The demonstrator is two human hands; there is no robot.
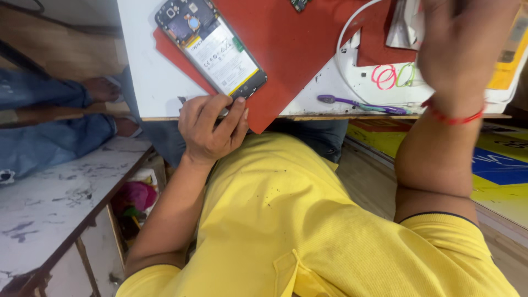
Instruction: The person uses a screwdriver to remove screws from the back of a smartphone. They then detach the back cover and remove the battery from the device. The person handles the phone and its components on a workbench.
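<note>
A smartphone [212,47] with its back cover off lies on a red mat [297,49], showing its white battery and circuit board. My left hand [212,129] rests at the table's near edge, just below the phone's lower end. Its fingers are curled around a small metal tool [223,113]. My right hand [462,49], with a red thread [456,117] at the wrist, is raised and blurred over the table's right side. Its fingertips run out of the frame, so what it holds is hidden.
The white table [148,82] also carries a purple-handled tool [357,104], a white cable loop [349,33], pink and green rubber bands [385,76] and a yellow box [511,55]. Another person's jeans-clad legs and bare feet [102,88] are at left, above a stained white bench [60,187].
</note>
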